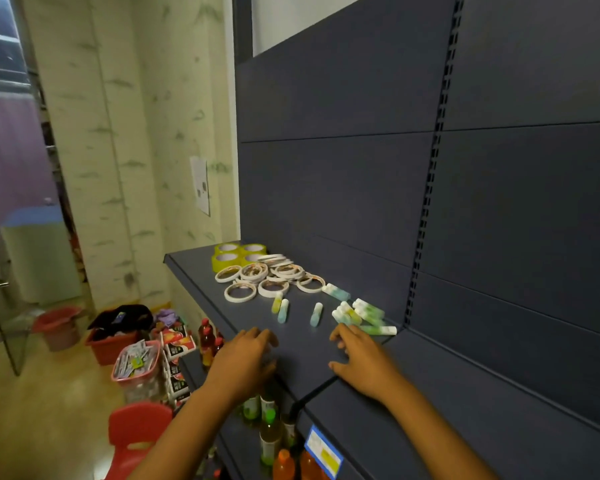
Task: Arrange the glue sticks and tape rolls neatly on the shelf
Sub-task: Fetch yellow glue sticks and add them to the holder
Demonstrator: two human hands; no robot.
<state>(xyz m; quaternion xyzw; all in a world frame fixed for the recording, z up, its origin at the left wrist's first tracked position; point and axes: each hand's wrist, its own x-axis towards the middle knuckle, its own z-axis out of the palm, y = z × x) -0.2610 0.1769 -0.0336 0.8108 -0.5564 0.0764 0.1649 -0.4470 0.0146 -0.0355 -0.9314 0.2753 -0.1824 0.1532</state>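
Glue sticks (361, 315) lie scattered on their sides across the dark shelf (201, 277), three loose ones toward the front and a jumbled heap nearer the back panel, one of that heap just beside the fingertips of the right hand (359, 358). Behind them, farther left, sit the white tape rolls (269, 277), some flat and some overlapping in a loose pile, with four yellow-green tape rolls (238, 256) stacked two by two at the far end. Both hands rest empty on the shelf front, well apart from each other, fingers loosely spread; the left hand (246, 358) grips nothing and lies near the shelf edge. The sticks look light, hard and smooth, so they will likely roll if nudged; pinching each across the middle of its barrel, or sweeping several together with a flat palm, seems safest. The white rolls look thin, stiff and light, easy to lift by hooking a finger through the centre or pinching the rim, though the overlapped ones may slide off each other.
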